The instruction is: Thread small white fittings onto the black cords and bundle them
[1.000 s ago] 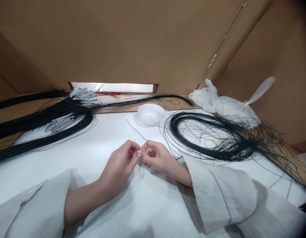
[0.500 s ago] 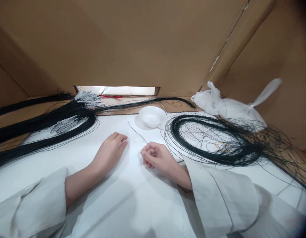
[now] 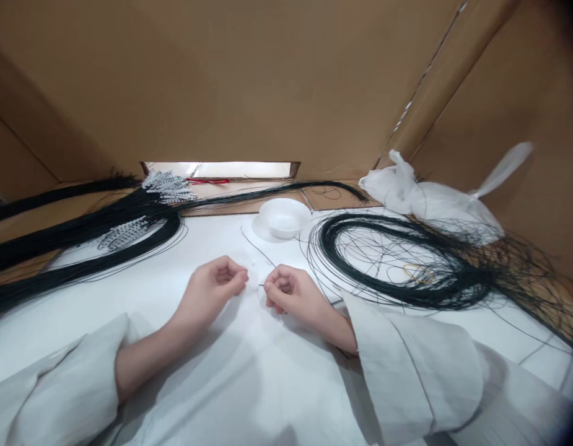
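My right hand [image 3: 290,290] pinches a thin dark cord [image 3: 261,285], whose short end sticks out to the left of the fingertips. Another stretch of dark cord [image 3: 258,246] lies on the white surface just beyond that hand. To the left, a short gap away, my left hand [image 3: 217,282] has its thumb and fingertips pressed together; what is between them is too small or hidden to make out. Tiny white bits [image 3: 253,263] lie on the surface between and beyond the hands. Farther back stands a white bowl [image 3: 285,218]; its contents cannot be told.
A big coil of dark cords [image 3: 393,297] spreads at the right, a white plastic bag [image 3: 435,201] behind it. At the left lie bundles of dark cords [image 3: 82,223] with black-and-white patterned pieces [image 3: 168,186]. Cardboard walls [image 3: 249,80] enclose the back and sides.
My left hand has shifted slightly right and its thumb and fingers have come together in a pinch, closer to the cord end. My right hand has stayed almost still with the cord.
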Motion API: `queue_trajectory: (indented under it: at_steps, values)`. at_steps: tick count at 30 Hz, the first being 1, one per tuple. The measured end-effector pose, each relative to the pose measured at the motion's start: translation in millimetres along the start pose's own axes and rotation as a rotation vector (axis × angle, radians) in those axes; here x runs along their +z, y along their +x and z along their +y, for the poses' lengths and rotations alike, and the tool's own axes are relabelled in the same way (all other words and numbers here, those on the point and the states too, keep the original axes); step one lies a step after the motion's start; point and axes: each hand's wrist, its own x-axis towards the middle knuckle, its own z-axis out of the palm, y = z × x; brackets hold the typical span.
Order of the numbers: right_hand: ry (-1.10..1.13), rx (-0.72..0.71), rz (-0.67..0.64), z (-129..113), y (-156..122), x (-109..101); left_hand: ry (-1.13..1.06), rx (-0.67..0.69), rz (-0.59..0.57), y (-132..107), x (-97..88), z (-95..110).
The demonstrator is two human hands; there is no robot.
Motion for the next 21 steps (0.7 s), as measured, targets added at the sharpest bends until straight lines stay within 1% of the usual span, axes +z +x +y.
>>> queue_trajectory:
  at_steps: [2,3,6,13,21]
  values:
    - [0.003,-0.013,-0.008,1.0,0.5,0.7,-0.176,-0.092,-0.085,-4.6,9.0,3.3]
    - [0.007,-0.014,-0.014,1.4,0.8,1.0,-0.230,-0.121,-0.108,-5.6,12.5,4.6]
    - [0.023,-0.009,-0.026,2.2,1.7,1.1,-0.322,-0.155,-0.145,-5.4,16.2,6.8]
    - [0.043,-0.001,-0.007,2.7,1.3,1.3,-0.418,-0.177,-0.222,-4.7,11.6,1.2]
    - [0.048,0.018,0.001,-0.5,0.2,1.4,-0.422,-0.179,-0.229,-4.1,11.9,0.4]
